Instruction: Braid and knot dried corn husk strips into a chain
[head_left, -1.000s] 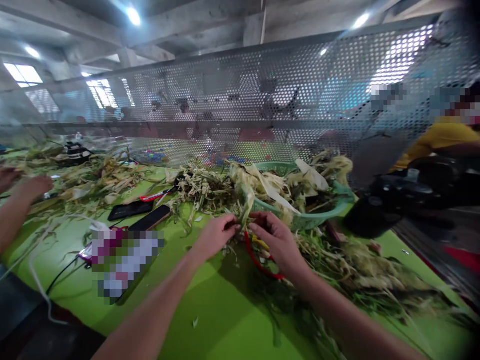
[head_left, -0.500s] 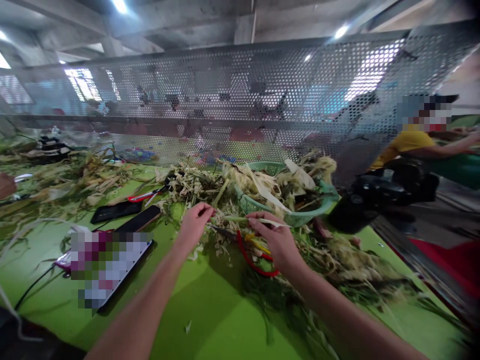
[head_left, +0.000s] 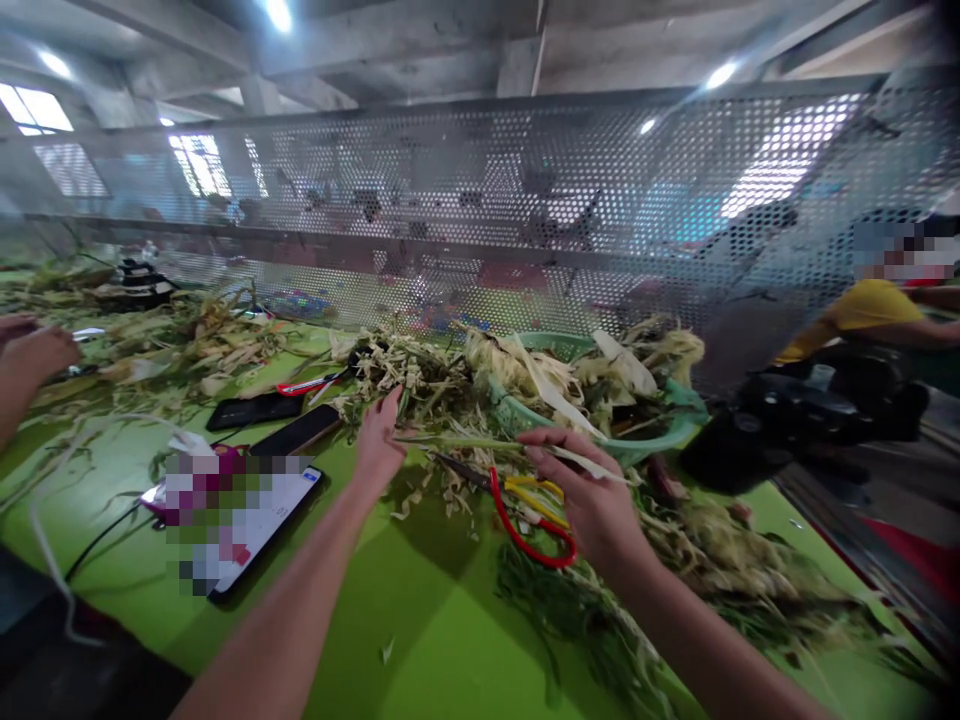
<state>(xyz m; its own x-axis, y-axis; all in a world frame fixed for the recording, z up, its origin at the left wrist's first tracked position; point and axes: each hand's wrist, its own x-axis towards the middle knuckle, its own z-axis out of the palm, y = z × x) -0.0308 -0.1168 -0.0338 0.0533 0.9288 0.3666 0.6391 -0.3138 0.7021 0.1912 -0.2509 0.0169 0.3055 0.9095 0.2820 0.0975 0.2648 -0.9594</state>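
My right hand (head_left: 581, 480) pinches a long pale green strip of husk (head_left: 465, 442), whose whitish end sticks out to the right of the fingers. The strip's left end reaches my left hand (head_left: 381, 440), where the fingers point up and look partly spread; whether they grip the strip is unclear. Below the strip, scissors with red and yellow handles (head_left: 534, 545) lie beside my right hand. Just behind the hands stands a green basket (head_left: 517, 415) filled with dry husks and silk. Small husk scraps (head_left: 405, 375) are heaped left of the basket.
Phones (head_left: 296, 430) and a lit screen (head_left: 255, 540) lie on the green table (head_left: 420, 640) at the left. Another person's hands (head_left: 37, 350) are at the far left. Silk and leaves (head_left: 735, 550) cover the right side, near a black camera-like object (head_left: 735, 430).
The view has shifted, moving the scene to the right. My hands are farther apart, with more of the strip showing between them. My left hand's fingers have loosened from their pinch.
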